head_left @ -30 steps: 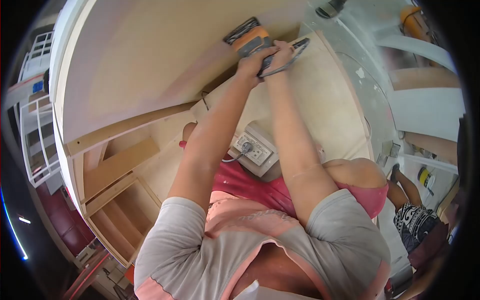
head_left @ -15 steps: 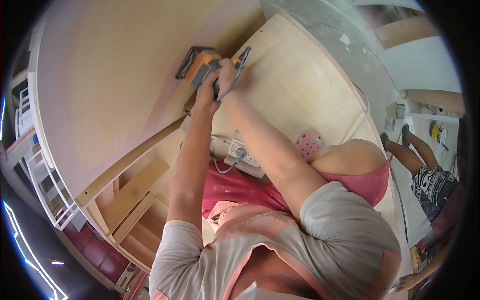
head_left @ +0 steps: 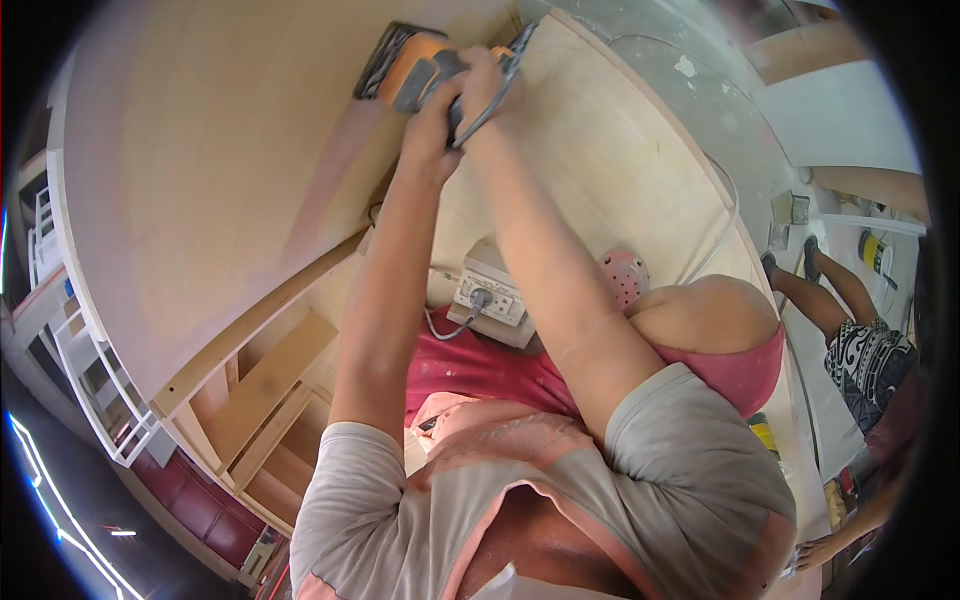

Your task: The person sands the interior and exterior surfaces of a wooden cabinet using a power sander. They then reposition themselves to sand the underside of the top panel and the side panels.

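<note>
An orange and grey power sander (head_left: 415, 72) lies with its flat pad against the large upright wooden panel (head_left: 220, 150). My left hand (head_left: 436, 118) is wrapped round the lower part of its grip. Higher on the tool, beside the cord, my right hand (head_left: 482, 85) is closed round the handle. The grey cord (head_left: 492, 108) loops down past my wrist. Below my forearms a white power strip (head_left: 492, 300) with a grey plug in it rests on a block near my pink clothing.
Under me lies a pale wooden board (head_left: 620, 170). A pink clog with holes (head_left: 625, 278) is by my knee. Open wooden compartments (head_left: 270, 400) are at lower left. Another person (head_left: 860, 350) is at the right, near a yellow container (head_left: 872, 252).
Both my hands and the sander have moved up along the panel, toward the top of the view. The power strip shows more fully between my arms.
</note>
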Available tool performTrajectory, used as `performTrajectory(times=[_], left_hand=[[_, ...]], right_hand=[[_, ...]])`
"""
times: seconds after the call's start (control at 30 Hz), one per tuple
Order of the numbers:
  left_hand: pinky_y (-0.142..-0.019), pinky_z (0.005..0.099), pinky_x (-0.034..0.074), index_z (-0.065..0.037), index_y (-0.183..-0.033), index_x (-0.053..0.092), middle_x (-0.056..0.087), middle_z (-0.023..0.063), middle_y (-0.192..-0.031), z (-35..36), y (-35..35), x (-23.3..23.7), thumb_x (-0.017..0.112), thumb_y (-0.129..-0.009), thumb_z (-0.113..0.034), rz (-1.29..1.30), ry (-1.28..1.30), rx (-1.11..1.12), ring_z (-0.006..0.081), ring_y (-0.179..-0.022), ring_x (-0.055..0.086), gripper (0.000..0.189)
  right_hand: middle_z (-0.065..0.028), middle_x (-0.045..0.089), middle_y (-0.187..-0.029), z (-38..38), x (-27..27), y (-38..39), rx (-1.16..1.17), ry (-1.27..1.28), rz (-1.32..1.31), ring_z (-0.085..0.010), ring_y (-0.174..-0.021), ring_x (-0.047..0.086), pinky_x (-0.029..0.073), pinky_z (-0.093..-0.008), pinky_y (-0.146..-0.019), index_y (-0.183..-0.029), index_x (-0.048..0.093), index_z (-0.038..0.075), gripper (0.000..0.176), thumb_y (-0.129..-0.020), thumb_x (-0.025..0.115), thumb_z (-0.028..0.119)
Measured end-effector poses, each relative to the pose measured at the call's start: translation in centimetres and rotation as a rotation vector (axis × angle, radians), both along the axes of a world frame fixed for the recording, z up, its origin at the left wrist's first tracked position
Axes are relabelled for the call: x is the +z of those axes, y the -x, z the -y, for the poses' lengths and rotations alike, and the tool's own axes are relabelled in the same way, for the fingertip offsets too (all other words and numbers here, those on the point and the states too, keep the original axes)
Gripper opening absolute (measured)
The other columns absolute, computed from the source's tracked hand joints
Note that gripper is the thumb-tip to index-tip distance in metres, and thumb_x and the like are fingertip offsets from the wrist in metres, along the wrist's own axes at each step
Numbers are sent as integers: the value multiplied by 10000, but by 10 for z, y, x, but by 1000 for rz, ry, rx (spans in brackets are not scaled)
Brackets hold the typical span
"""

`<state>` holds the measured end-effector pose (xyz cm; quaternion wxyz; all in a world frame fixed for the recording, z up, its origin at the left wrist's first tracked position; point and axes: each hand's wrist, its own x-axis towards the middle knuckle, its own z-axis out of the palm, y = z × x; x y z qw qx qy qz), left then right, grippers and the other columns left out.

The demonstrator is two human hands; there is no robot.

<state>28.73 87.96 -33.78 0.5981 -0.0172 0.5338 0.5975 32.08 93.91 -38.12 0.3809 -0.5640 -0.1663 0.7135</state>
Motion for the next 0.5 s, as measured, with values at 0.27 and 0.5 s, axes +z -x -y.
performTrajectory(times=[0.27, 0.5], left_hand=[[-843, 332, 480, -19, -1099, 544, 603, 104, -1056, 106, 24, 43, 510, -866, -214, -88, -141, 124, 196, -940, 592, 307], [-756, 332, 509, -33, -996, 570, 634, 82, -936, 79, 24, 33, 539, -834, -230, -105, -203, 176, 197, -833, 617, 256]], right_hand=[[-183, 543, -929, 116, 91, 9, 108, -219, 231, -293, -825, 567, 441, -388, -780, -1039, 396, -44, 536, -678, 667, 245], [-197, 566, -898, 96, 85, 8, 51, -482, 360, -332, -836, 586, 454, -400, -785, -1028, 409, -57, 518, -681, 659, 235]])
